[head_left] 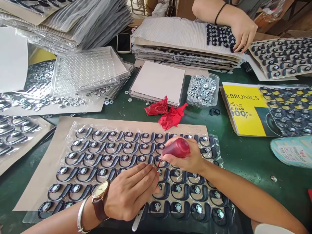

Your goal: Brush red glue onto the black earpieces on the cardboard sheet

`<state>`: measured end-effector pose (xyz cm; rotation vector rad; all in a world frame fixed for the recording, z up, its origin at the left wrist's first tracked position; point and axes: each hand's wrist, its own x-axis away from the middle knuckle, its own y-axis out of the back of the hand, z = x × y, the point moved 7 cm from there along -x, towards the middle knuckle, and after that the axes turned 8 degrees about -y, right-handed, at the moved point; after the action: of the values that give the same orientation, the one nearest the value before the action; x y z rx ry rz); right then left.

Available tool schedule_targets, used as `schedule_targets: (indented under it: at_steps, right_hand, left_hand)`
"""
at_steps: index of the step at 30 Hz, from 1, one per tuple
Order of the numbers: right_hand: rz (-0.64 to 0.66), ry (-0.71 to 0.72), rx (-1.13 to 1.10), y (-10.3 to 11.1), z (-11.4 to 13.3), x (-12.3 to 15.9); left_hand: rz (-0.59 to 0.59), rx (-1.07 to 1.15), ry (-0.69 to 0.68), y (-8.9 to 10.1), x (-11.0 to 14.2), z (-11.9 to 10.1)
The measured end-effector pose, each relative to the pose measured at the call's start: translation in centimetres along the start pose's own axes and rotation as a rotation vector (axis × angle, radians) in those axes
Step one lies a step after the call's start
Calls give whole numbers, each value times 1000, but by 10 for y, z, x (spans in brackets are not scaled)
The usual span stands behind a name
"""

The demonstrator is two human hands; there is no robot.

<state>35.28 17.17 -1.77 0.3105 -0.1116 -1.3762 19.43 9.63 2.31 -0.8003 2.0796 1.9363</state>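
Note:
My right hand [192, 157] is wrapped round a red squeeze bottle [176, 148], tilted with its thin nozzle pointing down and left. My left hand [135, 190] is closed, fingers together and fingertips beside the nozzle's tip. From under it sticks out a flat pale stick [138, 221] with a rounded end; its other end is hidden. Both hands are over a clear plastic sheet on brown cardboard [41, 182], bearing rows of black hook-shaped pieces [177, 188], each with a round silver disc. The piece at the nozzle is mostly hidden by my hands.
Crumpled red scraps [172, 117] lie beyond the sheet, near a clear tub of metal washers [203, 89] and a white card stack [157, 81]. Loose washers [36, 104] spread at left. Another person's hand [243, 31] touches black pieces on a tall stack [168, 35]. A phone [124, 43] lies behind.

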Motion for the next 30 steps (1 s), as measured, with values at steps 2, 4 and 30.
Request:
schedule_targets:
  at_steps: [2, 4, 30]
  right_hand:
    - [-15, -16, 11, 1, -2, 0]
    - [-32, -40, 18, 2, -5, 0]
    - [0, -203, -13, 1, -19, 1]
  left_hand:
    - [2, -4, 2, 0, 0, 1]
    - [4, -3, 9, 0, 0, 1]
    - [-4, 46, 53, 1, -2, 7]
